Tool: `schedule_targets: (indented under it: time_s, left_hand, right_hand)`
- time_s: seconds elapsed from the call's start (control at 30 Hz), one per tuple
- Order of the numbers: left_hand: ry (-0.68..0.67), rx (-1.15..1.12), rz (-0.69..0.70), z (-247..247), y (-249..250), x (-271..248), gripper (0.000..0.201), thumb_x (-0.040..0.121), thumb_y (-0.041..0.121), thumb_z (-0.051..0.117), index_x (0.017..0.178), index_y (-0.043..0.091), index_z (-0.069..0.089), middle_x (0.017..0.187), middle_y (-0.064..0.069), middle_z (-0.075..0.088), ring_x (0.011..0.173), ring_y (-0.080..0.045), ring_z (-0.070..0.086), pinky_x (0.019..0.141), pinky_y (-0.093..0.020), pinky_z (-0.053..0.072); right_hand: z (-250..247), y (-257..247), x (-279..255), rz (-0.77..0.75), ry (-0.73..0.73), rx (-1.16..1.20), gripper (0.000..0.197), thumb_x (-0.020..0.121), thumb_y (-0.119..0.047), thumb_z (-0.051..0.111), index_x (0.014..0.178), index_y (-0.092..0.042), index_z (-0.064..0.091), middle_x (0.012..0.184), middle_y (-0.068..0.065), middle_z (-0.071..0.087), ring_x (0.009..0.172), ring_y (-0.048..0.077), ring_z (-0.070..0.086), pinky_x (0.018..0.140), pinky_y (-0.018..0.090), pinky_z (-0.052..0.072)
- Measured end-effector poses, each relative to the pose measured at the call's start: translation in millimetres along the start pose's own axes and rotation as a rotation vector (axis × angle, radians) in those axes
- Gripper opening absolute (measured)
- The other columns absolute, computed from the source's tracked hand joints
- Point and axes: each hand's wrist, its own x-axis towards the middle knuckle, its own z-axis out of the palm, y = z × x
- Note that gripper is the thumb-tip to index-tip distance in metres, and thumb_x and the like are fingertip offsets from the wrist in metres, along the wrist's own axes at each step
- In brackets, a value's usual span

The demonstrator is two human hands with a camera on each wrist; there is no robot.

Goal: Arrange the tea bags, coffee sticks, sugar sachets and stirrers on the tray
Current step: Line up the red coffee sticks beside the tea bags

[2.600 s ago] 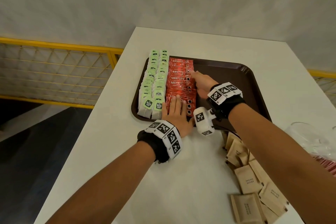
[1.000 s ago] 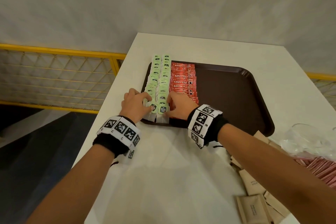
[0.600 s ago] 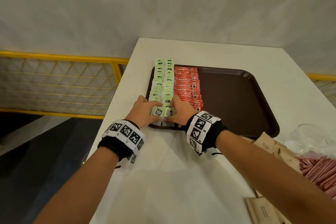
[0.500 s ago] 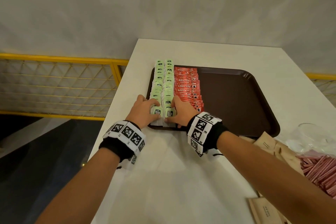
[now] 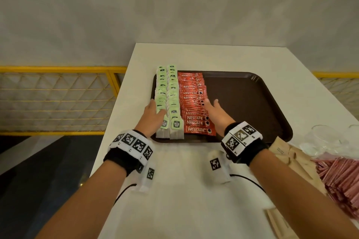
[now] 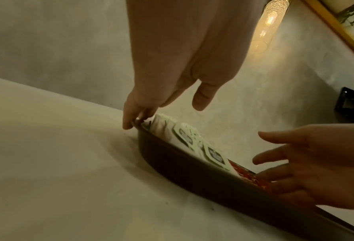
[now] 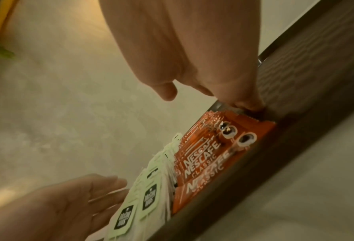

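Two rows of green-tagged tea bags (image 5: 168, 99) fill the left side of the brown tray (image 5: 242, 103), with a column of red coffee sticks (image 5: 193, 103) right beside them. My left hand (image 5: 153, 111) lies with straight fingers along the outer side of the tea bags; in the left wrist view its fingertips (image 6: 130, 120) touch the tray rim (image 6: 182, 163) beside the tea bags (image 6: 184, 135). My right hand (image 5: 214, 109) lies flat on the tray against the right ends of the coffee sticks (image 7: 209, 154). Neither hand holds anything.
Brown sugar sachets (image 5: 287, 155) lie loose on the white table to the right of the tray's near corner. A heap of pink stirrers (image 5: 345, 178) and a clear plastic bag (image 5: 326, 141) lie further right. A yellow railing (image 5: 58, 101) runs along the table's left.
Both hands left the near end of the tea bag rows and spread apart. The left one went to the tea bags' outer side, the right one to the far side of the coffee sticks.
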Motion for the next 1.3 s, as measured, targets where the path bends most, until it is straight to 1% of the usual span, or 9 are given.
schedule_targets:
  time_s: [0.1, 0.23, 0.37, 0.47, 0.53, 0.73, 1.0, 1.2, 1.3]
  left_hand:
    - [-0.031, -0.008, -0.046, 7, -2, 8, 0.062, 0.099, 0.021, 0.035, 0.150, 0.010, 0.002, 0.157, -0.004, 0.013, 0.141, -0.018, 0.020, 0.101, -0.020, 0.023]
    - [-0.050, -0.032, -0.059, 8, -2, 12, 0.064, 0.097, 0.021, 0.035, 0.150, 0.011, 0.001, 0.157, -0.003, 0.010, 0.142, -0.018, 0.017, 0.108, -0.026, 0.024]
    - [-0.033, -0.059, -0.059, 6, 2, 16, 0.065, 0.099, 0.023, 0.036, 0.150, 0.010, -0.003, 0.157, -0.001, 0.006, 0.144, -0.016, 0.011, 0.105, -0.021, 0.018]
    - [-0.058, -0.078, -0.070, 3, 5, 16, 0.075, 0.092, 0.035, 0.040, 0.151, 0.016, -0.003, 0.158, -0.001, 0.007, 0.144, -0.018, 0.014, 0.116, -0.034, 0.019]
    - [-0.071, -0.100, -0.089, 2, 6, 16, 0.081, 0.086, 0.039, 0.041, 0.151, 0.017, -0.003, 0.158, 0.000, 0.011, 0.143, -0.018, 0.018, 0.116, -0.040, 0.023]
    - [-0.009, -0.153, -0.135, -3, 16, 26, 0.069, 0.099, 0.024, 0.035, 0.148, 0.011, -0.012, 0.158, -0.004, 0.007, 0.144, -0.020, 0.013, 0.117, -0.036, 0.016]
    - [-0.054, -0.132, -0.125, -2, 21, 32, 0.089, 0.082, 0.041, 0.042, 0.149, 0.013, -0.009, 0.157, -0.003, 0.012, 0.143, -0.020, 0.018, 0.116, -0.044, 0.022]
    - [0.013, -0.138, -0.143, -9, 30, 41, 0.075, 0.097, 0.028, 0.039, 0.148, 0.008, -0.013, 0.157, -0.007, 0.012, 0.142, -0.024, 0.021, 0.115, -0.042, 0.023]
    - [0.039, -0.142, -0.173, -12, 35, 49, 0.073, 0.098, 0.026, 0.038, 0.147, 0.006, -0.012, 0.155, -0.010, 0.016, 0.139, -0.026, 0.025, 0.114, -0.040, 0.026]
  right_hand:
    - [1, -3, -6, 0.001, -0.039, 0.020, 0.075, 0.095, -0.054, 0.031, 0.150, -0.020, -0.008, 0.152, 0.008, 0.029, 0.136, 0.027, 0.036, 0.112, 0.047, 0.029]
    - [-5, 0, -3, -0.009, -0.048, 0.093, 0.077, 0.095, -0.053, 0.036, 0.150, -0.020, -0.006, 0.151, 0.009, 0.031, 0.134, 0.027, 0.038, 0.111, 0.047, 0.030]
    - [-11, 1, 1, -0.008, -0.060, 0.119, 0.074, 0.096, -0.050, 0.036, 0.150, -0.020, -0.005, 0.152, 0.010, 0.030, 0.136, 0.027, 0.036, 0.112, 0.047, 0.029]
    - [-12, 2, -1, -0.011, -0.093, 0.131, 0.073, 0.097, -0.048, 0.036, 0.150, -0.019, -0.004, 0.152, 0.009, 0.030, 0.136, 0.025, 0.036, 0.113, 0.045, 0.029]
    - [-14, 2, -1, -0.023, -0.102, 0.158, 0.072, 0.097, -0.047, 0.036, 0.150, -0.020, -0.005, 0.152, 0.009, 0.030, 0.136, 0.025, 0.035, 0.113, 0.043, 0.028]
    - [-19, -16, 15, -0.071, -0.043, 0.122, 0.072, 0.097, -0.050, 0.032, 0.150, -0.019, -0.005, 0.155, 0.008, 0.022, 0.139, 0.025, 0.029, 0.114, 0.042, 0.024]
    - [-7, -13, 31, -0.087, -0.113, 0.065, 0.079, 0.093, -0.058, 0.034, 0.150, -0.020, -0.005, 0.158, 0.005, 0.014, 0.143, 0.024, 0.022, 0.116, 0.047, 0.021]
    - [-21, -30, 42, -0.068, -0.035, 0.076, 0.065, 0.099, -0.046, 0.028, 0.151, -0.017, 0.002, 0.157, 0.005, 0.017, 0.141, 0.022, 0.025, 0.112, 0.036, 0.023]
    - [-19, -38, 53, -0.089, -0.026, 0.123, 0.063, 0.099, -0.043, 0.032, 0.151, -0.013, 0.011, 0.155, 0.009, 0.020, 0.141, 0.027, 0.026, 0.113, 0.040, 0.023]
